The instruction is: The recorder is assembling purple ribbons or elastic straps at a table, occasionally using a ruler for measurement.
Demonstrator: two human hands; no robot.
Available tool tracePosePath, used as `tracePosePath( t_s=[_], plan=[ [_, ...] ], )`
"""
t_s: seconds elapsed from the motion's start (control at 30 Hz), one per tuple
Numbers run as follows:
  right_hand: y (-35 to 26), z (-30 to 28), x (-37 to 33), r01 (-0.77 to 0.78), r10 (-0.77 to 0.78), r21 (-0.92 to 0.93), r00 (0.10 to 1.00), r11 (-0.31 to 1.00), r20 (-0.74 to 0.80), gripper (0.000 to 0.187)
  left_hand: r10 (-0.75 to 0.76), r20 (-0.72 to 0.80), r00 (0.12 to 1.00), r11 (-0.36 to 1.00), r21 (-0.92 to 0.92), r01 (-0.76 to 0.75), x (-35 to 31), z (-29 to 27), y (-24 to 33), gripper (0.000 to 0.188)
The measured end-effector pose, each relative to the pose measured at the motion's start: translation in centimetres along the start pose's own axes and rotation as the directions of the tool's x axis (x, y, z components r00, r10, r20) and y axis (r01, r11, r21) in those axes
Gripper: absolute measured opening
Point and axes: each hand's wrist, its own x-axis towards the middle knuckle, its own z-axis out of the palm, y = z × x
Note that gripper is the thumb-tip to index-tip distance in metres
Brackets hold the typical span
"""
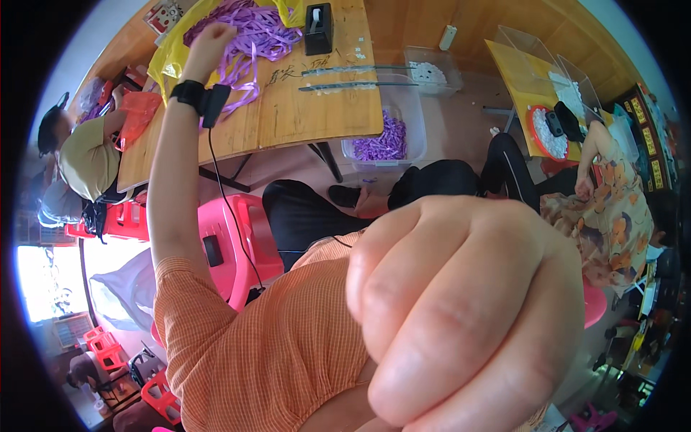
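Observation:
My left arm stretches up to the far left of the table, with a black band and a small cabled device at the wrist. My left hand looks closed, over a heap of shiny purple ribbons on a yellow plastic bag. What its fingers hold, if anything, cannot be made out. Very near the camera, my right hand is curled into a fist, knuckles up, filling the lower right. Its fingers hide whatever may be inside.
A black tape dispenser stands on the wooden table beside two thin dark rods. Below its right end, a clear bin holds purple pieces. Co-workers sit left and right. A pink chair is beside me.

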Motion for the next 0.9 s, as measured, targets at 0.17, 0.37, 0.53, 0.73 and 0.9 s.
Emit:
tracePosePath(
  t_s=[0.17, 0.37, 0.53, 0.73, 0.9],
  plan=[
    [-1.5, -2.0, -0.9, -0.213, 0.204, -0.158, 0.977, 0.964, -0.068, 0.019, 0.192, 0.05, 0.98, 0.864, -0.483, -0.145, -3.4, -5.2, 15.9, 0.018],
    [3.4, -7.3, -3.6, -0.485, 0.229, -0.399, 0.81, 0.778, -0.54, 0.025, 0.715, 0.167, 0.679, 0.502, -0.799, -0.332, -6.4, -2.2, 20.0, 0.015],
    [10.7, -9.7, -7.2, -0.584, 0.31, -0.315, 0.728, 0.749, -0.612, 0.03, 0.496, 0.454, 0.74, 0.866, -0.205, -0.455, -13.0, 0.1, 21.4, 0.017],
    [14.9, -13.0, -11.9, -0.805, 0.642, -0.007, 0.479, 0.594, -0.598, 0.027, 0.266, 0.432, 0.862, 0.963, -0.084, -0.255, -12.7, 2.4, 14.3, 0.027],
    [16.4, -14.2, -13.5, -0.749, 0.439, -0.264, 0.594, 0.608, -0.674, 0.023, 0.275, 0.441, 0.854, 0.93, 0.103, -0.353, -13.4, 1.9, -0.9, 0.028]
  ],
)
